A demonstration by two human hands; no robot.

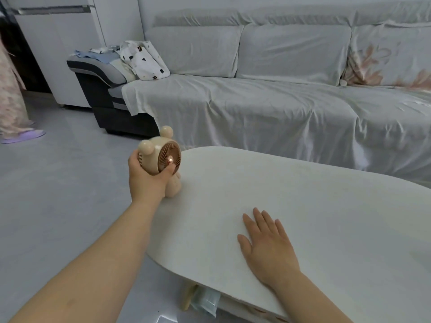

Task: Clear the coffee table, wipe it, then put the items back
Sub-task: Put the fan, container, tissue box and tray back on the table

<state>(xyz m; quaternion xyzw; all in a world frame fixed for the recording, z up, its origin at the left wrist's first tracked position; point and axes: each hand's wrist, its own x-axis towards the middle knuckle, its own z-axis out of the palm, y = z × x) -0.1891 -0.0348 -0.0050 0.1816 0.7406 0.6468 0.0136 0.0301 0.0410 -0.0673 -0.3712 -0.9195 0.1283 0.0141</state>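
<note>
A small beige bear-shaped fan (166, 157) with round ears and a brown grille stands at the left end of the white oval coffee table (326, 206). My left hand (147, 178) wraps around the fan's body from behind, thumb on the grille, while the fan's base touches the tabletop. My right hand (265, 245) lies flat on the table nearer to me, fingers spread, holding nothing. No other item shows on the tabletop.
A grey-covered sofa (279, 101) runs along the far side of the table, with folded clothes (130, 59) on its left armrest. A person in purple slippers (23, 136) stands at far left. Packets (205, 301) sit on a shelf under the table. Grey floor lies to the left.
</note>
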